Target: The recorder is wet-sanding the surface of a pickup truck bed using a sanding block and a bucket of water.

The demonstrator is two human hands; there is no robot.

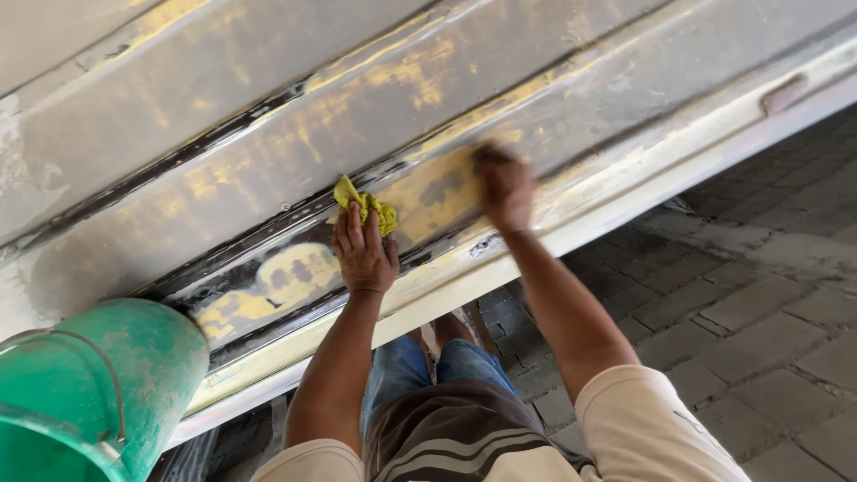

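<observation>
- The left hand [364,254] lies flat on the worn metal panel [268,116], its fingers bunched over a crumpled yellow cloth [366,207]; the grip is loose, pinning the cloth against the surface rather than closing round it.
- The cloth sits on a sanded yellow patch of the recessed groove, left of centre, likely held there so it stays within reach.
- The right hand [505,189] presses on the same groove just to the right; it is blurred, so I cannot tell whether it holds anything or how far it is closed.
- A green bucket [98,384] with a wire handle stands at the near left, close under the panel's pale lower edge.
- To the right and near, the paved floor [759,312] gives open room; the person's knees [437,366] sit close beneath the edge.
</observation>
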